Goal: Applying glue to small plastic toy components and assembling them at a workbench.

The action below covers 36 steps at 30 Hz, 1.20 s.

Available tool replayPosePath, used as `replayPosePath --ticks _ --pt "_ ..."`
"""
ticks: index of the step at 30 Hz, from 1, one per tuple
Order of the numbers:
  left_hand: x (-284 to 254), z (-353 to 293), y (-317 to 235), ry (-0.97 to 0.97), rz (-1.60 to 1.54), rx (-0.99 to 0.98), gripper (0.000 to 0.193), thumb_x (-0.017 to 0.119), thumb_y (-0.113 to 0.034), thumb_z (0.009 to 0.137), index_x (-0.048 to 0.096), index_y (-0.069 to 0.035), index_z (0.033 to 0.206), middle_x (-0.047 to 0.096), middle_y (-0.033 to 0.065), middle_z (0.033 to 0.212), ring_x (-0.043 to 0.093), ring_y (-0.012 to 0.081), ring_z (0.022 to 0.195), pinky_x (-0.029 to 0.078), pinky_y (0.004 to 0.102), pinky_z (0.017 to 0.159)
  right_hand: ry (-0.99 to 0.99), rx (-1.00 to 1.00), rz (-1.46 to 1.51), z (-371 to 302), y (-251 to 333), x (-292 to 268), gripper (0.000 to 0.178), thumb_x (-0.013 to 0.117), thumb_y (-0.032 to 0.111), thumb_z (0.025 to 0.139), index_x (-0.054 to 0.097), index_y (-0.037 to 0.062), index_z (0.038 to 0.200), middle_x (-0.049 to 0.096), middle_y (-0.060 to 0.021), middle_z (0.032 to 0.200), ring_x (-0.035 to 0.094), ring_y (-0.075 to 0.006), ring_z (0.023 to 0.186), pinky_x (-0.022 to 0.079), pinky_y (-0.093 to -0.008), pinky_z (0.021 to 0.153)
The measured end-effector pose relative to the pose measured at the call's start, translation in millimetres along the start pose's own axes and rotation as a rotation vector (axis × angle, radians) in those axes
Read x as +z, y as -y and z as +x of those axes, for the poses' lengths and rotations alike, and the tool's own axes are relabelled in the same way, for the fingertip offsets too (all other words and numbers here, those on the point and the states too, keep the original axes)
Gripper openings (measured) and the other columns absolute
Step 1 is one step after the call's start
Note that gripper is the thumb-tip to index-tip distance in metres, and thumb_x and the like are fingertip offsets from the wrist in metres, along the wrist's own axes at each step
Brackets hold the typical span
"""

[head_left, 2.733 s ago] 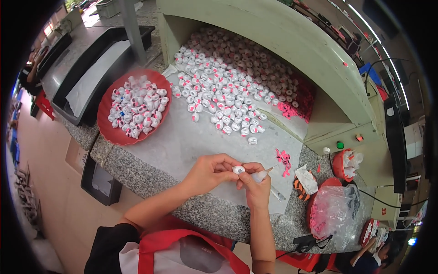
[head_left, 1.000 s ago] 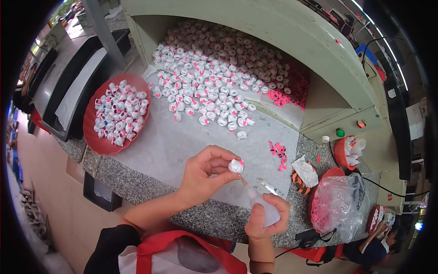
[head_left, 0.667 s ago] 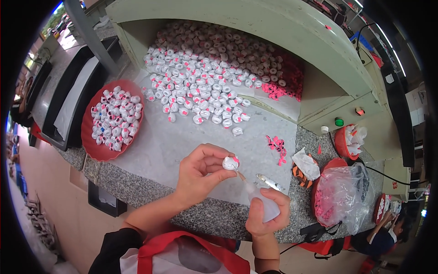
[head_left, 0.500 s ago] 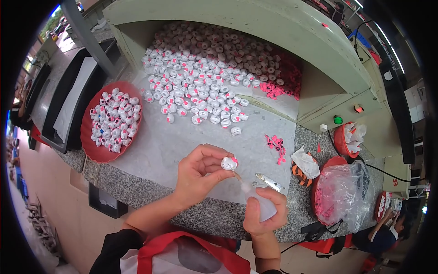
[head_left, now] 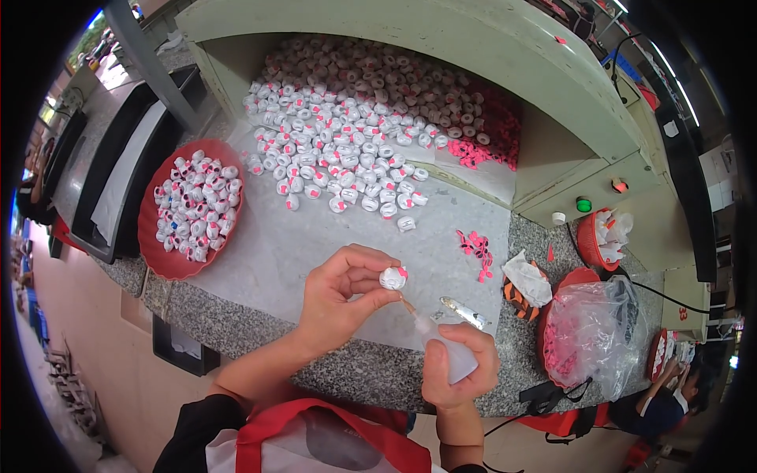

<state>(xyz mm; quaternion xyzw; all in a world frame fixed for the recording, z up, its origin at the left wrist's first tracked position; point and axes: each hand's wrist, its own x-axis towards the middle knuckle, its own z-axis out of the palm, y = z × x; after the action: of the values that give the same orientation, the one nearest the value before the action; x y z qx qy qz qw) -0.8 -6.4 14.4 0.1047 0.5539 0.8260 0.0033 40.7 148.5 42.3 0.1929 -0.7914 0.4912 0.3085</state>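
Observation:
Between the thumb and fingers of my left hand (head_left: 347,296) is a small round white piece (head_left: 393,278) with a pink patch on its upper right. My right hand (head_left: 464,366) grips a translucent squeeze bottle (head_left: 449,356), its thin brownish nozzle pointing up-left. The nozzle tip is just below the white piece; whether they touch I cannot tell. Beyond my hands lies a big heap of similar white and pink pieces (head_left: 339,150) on white paper. A few small pink parts (head_left: 475,251) lie to the right, and a flattened metallic tube (head_left: 463,311) is near the bottle.
A red scalloped bowl (head_left: 150,244) of white pieces stands at left beside black trays (head_left: 130,181). A pale green shelf (head_left: 441,31) arches over the heap. At right are a crumpled cloth (head_left: 527,282), a red basin under clear plastic (head_left: 599,331) and a small red basket (head_left: 587,240). Another person sits far right.
The white piece has turned slightly in my left fingers, and its pink patch sits a little lower. My left hand and the bottle have shifted slightly; both grips hold.

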Motion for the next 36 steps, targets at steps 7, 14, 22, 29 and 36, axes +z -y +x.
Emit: replayPosePath --ticks 7,14,22,29,36 --pt "-0.8 -0.3 1.3 0.006 -0.024 -0.02 0.03 0.057 0.014 0.071 0.046 0.004 0.096 0.05 0.0163 0.102 0.055 0.0217 0.095 0.051 0.0304 0.078 -0.016 0.013 -0.03 1.3 -1.3 -0.5 0.025 0.062 -0.002 0.064 0.052 -0.0023 0.087 0.058 -0.0099 0.069 0.053 -0.0183 0.046 0.042 -0.0261 0.043" --pt "-0.7 0.4 -0.1 0.033 -0.077 -0.05 0.028 0.055 0.014 0.073 0.045 0.003 0.097 0.05 0.0155 0.105 0.054 0.0207 0.097 0.049 0.0292 0.081 0.014 0.022 0.01 0.6 0.0 0.1 0.026 0.062 -0.001 0.064 0.052 -0.0018 0.088 0.058 -0.0102 0.069 0.053 -0.0183 0.046 0.041 -0.0258 0.042" --pt "-2.8 3.3 -1.5 -0.019 -0.128 -0.207 0.03 0.059 0.011 0.07 0.046 0.001 0.095 0.054 0.0165 0.102 0.057 0.0291 0.094 0.05 0.0342 0.078 -0.027 0.004 -0.027 -0.3 -1.2 -3.1 0.026 0.063 0.0 0.064 0.052 -0.0015 0.088 0.059 -0.0104 0.072 0.053 -0.0182 0.046 0.041 -0.0258 0.042" --pt "-4.4 3.0 -0.9 0.009 -0.182 -0.218 0.031 0.061 0.009 0.069 0.047 0.0 0.095 0.055 0.0153 0.102 0.058 0.0286 0.093 0.049 0.0364 0.081 -0.041 0.003 -0.013 -0.4 -2.9 -1.0 0.026 0.063 -0.001 0.064 0.052 -0.0023 0.087 0.059 -0.0102 0.071 0.054 -0.018 0.047 0.042 -0.0259 0.043" --pt "-5.2 4.4 -2.0 -0.009 -0.209 -0.243 0.031 0.061 0.01 0.069 0.048 -0.001 0.095 0.056 0.0156 0.101 0.058 0.0288 0.093 0.048 0.0377 0.081 -0.066 0.17 -0.046 -2.7 4.8 -3.6 0.016 0.06 0.007 0.068 0.055 -0.0007 0.081 0.059 -0.0093 0.072 0.056 -0.0156 0.062 0.045 -0.0248 0.056"
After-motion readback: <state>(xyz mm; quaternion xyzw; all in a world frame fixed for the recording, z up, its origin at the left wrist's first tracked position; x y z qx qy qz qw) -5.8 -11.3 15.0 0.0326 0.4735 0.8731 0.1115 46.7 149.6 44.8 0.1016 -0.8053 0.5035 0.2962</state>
